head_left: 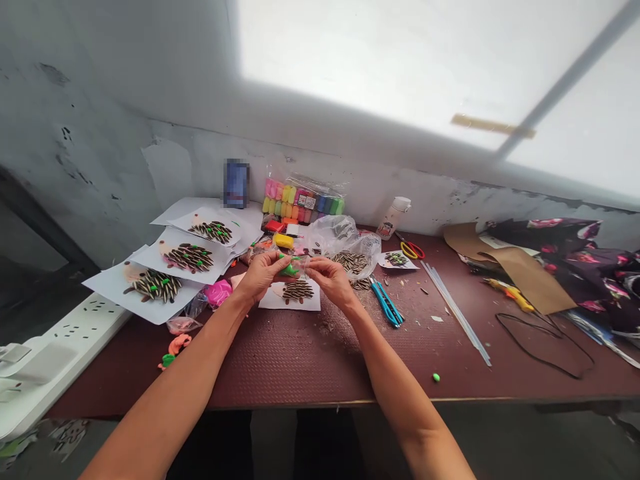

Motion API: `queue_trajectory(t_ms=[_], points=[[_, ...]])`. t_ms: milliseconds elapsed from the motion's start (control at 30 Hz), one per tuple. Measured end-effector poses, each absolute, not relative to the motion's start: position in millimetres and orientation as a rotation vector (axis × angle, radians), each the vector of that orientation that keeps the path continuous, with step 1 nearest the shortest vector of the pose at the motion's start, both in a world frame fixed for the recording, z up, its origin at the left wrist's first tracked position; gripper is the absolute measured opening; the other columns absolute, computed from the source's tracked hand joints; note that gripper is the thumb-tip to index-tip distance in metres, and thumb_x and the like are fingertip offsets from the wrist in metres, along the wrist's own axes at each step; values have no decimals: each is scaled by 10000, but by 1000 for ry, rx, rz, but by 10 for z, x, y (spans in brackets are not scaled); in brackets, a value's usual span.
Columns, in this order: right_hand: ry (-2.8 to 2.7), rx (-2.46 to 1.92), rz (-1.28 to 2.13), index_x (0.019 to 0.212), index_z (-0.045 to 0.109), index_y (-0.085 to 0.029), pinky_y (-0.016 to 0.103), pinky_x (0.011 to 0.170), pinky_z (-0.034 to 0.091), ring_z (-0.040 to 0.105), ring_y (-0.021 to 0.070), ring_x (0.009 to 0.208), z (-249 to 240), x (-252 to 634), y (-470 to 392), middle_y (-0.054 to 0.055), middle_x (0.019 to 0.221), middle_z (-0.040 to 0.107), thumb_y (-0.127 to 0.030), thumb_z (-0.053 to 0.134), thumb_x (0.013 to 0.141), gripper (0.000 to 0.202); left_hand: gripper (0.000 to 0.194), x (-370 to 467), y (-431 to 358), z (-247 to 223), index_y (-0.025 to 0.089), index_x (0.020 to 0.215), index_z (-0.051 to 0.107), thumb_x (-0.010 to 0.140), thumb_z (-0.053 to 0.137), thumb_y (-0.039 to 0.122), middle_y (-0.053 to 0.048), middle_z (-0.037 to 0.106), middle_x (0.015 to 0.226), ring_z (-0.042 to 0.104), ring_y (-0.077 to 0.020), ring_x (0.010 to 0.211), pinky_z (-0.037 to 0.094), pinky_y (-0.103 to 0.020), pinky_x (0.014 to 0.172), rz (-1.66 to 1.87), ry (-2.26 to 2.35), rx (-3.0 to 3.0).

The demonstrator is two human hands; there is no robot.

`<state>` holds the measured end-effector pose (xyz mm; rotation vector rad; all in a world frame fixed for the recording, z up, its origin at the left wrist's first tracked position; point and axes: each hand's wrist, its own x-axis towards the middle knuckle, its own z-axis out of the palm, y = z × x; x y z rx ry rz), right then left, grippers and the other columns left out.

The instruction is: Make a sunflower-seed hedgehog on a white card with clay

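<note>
Both hands are raised over the middle of the table, closed on a clear plastic packet of green modelling clay (290, 269). My left hand (262, 275) pinches the packet's left side. My right hand (330, 280) grips the clear plastic at its other end. Just beneath them lies a white paper (313, 304) bearing a hedgehog figure made of striped sunflower seeds (299, 289); the hands partly cover it. Behind the right hand, a clear plastic bag (367, 243) holds loose sunflower seeds (349, 262).
Hedgehog papers (145, 308) overlap on the left near a white power strip (75, 340). A clay set (305, 200) and a bottle (394, 217) stand behind. Rightward are a blue utility knife (385, 303), scissors (413, 251), glue sticks (457, 313) and a corded glue gun (515, 297).
</note>
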<state>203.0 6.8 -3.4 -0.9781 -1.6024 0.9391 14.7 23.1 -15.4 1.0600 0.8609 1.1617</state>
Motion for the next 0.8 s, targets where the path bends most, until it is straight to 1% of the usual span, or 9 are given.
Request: queue_trajectory(t_ms=[33, 100, 167, 300, 400, 500, 600, 700, 800], points=[[-1606, -984, 955, 753, 781, -216, 282, 728, 487, 626, 168, 778, -49, 2027, 71, 39, 839, 735, -378, 710, 754, 177, 527, 153, 225, -148, 137, 790, 654, 579, 897, 555, -13, 709, 742, 689, -155, 659, 633, -325, 648, 1166, 847, 1064], [-1592, -1015, 1003, 821, 795, -210, 268, 669, 471, 597, 150, 694, -88, 2020, 77, 24, 783, 729, -330, 661, 752, 192, 523, 163, 215, -134, 137, 786, 653, 570, 905, 541, -8, 709, 748, 692, -153, 682, 633, -325, 677, 1169, 825, 1068], [-1574, -1046, 993, 795, 786, -200, 254, 636, 451, 570, 139, 649, -125, 2014, 81, 12, 738, 717, -266, 610, 730, 199, 512, 168, 209, -123, 137, 792, 658, 557, 921, 508, -16, 722, 775, 698, -157, 700, 632, -330, 693, 1162, 814, 1065], [-1606, -1082, 855, 715, 769, -201, 246, 657, 443, 569, 140, 676, -150, 2002, 75, 11, 754, 717, -182, 532, 703, 238, 489, 162, 209, -131, 137, 850, 676, 572, 926, 451, -47, 750, 832, 723, -187, 725, 634, -354, 693, 1134, 807, 1069], [-1646, -1102, 790, 804, 807, -209, 245, 656, 429, 537, 135, 666, -138, 1988, 63, 4, 736, 693, -175, 531, 735, 286, 440, 164, 210, -146, 139, 882, 670, 621, 905, 405, -43, 745, 830, 733, -193, 713, 633, -348, 673, 1123, 810, 1067], [-1574, -1080, 794, 903, 821, -213, 251, 664, 440, 532, 133, 671, -127, 1971, 55, 7, 776, 699, -238, 596, 780, 257, 409, 174, 202, -145, 151, 948, 677, 657, 882, 353, -37, 750, 878, 737, -185, 750, 637, -345, 701, 1149, 786, 1055], [-1477, -1029, 950, 921, 816, -204, 267, 678, 468, 568, 147, 697, -115, 1959, 50, 26, 832, 735, -355, 720, 764, 238, 413, 178, 192, -133, 149, 933, 690, 631, 894, 342, -41, 755, 920, 733, -182, 799, 635, -357, 766, 1159, 758, 1057], [-1389, -1033, 1069, 828, 800, -194, 273, 662, 481, 592, 162, 701, -99, 1958, 47, 30, 792, 740, -434, 789, 714, 265, 439, 167, 193, -127, 142, 896, 704, 592, 920, 373, -51, 756, 910, 725, -188, 803, 629, -373, 788, 1119, 767, 1077], [-1353, -1055, 1056, 740, 773, -186, 263, 625, 471, 589, 157, 673, -90, 1961, 46, 17, 710, 711, -482, 779, 719, 297, 454, 158, 199, -122, 142, 881, 714, 608, 912, 445, -52, 750, 881, 708, -181, 793, 620, -361, 776, 1098, 770, 1100]])
